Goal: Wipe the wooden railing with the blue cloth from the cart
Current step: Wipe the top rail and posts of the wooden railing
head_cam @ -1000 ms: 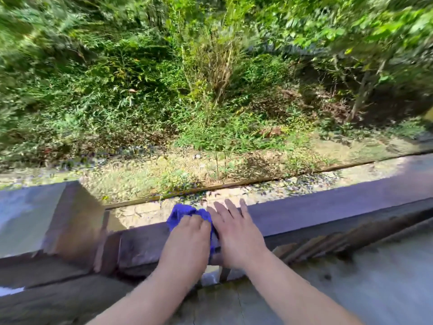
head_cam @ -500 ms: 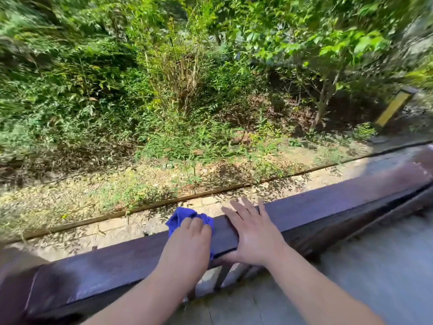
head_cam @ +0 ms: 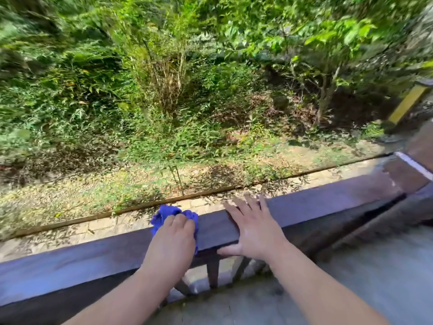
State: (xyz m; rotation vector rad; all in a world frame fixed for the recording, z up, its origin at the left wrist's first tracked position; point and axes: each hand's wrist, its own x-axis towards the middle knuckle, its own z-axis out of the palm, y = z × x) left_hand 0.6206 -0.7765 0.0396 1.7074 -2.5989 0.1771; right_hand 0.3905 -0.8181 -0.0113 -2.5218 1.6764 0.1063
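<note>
Now I see the left hand (head_cam: pixel 172 240) bunching the blue cloth (head_cam: pixel 166 213) on the wooden railing (head_cam: pixel 328 202) top, fingers curled over it. Right hand (head_cam: pixel 254 231) lies flat just beside, fingers spread, thumb under the near edge.

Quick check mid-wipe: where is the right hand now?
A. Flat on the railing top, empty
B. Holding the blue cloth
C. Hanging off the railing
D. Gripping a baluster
A: the right hand lies spread on the wooden railing, while the left hand presses the blue cloth.
</note>
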